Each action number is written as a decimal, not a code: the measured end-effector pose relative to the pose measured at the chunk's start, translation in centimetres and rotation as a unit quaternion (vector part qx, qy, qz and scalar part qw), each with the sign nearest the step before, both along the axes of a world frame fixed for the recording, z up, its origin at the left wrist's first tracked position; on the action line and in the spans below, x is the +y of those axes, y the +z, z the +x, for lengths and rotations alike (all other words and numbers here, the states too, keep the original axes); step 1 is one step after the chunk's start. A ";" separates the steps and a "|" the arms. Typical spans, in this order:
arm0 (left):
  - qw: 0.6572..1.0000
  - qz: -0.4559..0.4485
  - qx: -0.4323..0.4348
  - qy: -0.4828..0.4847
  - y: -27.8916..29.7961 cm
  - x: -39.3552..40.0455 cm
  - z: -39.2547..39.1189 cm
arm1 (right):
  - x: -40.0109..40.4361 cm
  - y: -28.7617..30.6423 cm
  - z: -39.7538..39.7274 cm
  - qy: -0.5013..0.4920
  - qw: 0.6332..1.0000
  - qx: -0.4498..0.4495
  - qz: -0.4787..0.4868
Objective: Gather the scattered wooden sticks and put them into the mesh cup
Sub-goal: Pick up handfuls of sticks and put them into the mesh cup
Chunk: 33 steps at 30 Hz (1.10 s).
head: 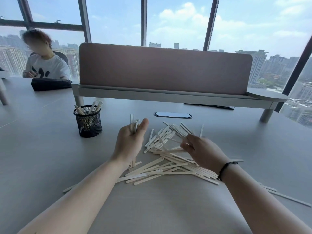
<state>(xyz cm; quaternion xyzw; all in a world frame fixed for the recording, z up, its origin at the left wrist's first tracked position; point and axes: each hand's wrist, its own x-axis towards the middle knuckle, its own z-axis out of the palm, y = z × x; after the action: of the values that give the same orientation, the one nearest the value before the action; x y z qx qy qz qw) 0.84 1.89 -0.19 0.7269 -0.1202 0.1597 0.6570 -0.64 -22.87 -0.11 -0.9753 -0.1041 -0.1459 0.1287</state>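
Observation:
A loose pile of pale wooden sticks (170, 163) lies spread over the grey table in front of me. A black mesh cup (88, 121) stands upright to the left of the pile, with several sticks leaning inside it. My left hand (130, 141) is raised between cup and pile, closed around a small upright bundle of sticks (134, 123). My right hand (200, 150) hovers over the right part of the pile, its fingertips pinching one or two sticks; motion blur hides how many.
A pink desk divider (164, 70) on a raised shelf runs across the back. A cable port (173, 115) sits in the table behind the pile. Another person sits at the far left behind a black pouch (50, 83). Stray sticks (290, 199) lie near my right forearm.

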 end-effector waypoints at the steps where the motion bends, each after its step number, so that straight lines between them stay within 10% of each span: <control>1: 1.000 -0.001 0.000 -0.003 0.0 0.0 0.0 | 0.0 0.2 -0.2 -0.001 1.000 -0.001 -0.021; 11: 1.000 0.004 -0.002 0.000 0.1 0.0 -0.1 | -0.5 1.8 -0.4 -0.046 0.998 0.001 -0.045; 14: 1.000 0.002 -0.002 0.013 0.3 -0.1 -0.3 | 0.0 4.0 -0.9 -0.032 0.993 -0.031 0.110; 18: 0.999 -0.030 0.004 0.020 0.5 -0.3 -0.6 | 2.6 6.7 -2.0 0.072 0.839 0.013 0.540; 21: 0.998 -0.052 0.004 0.029 0.7 -0.5 -0.9 | 4.9 7.7 -2.4 0.116 0.734 0.071 0.665; 33: 0.998 -0.001 -0.033 0.051 0.2 -0.7 -1.0 | 8.6 2.4 -1.4 0.084 0.780 0.052 0.618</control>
<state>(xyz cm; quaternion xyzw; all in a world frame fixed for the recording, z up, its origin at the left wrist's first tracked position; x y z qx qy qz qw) -0.16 1.18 0.03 0.7255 -0.1044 0.2177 0.6445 -2.05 -14.27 2.29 -0.6803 -0.0667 -0.1164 0.7206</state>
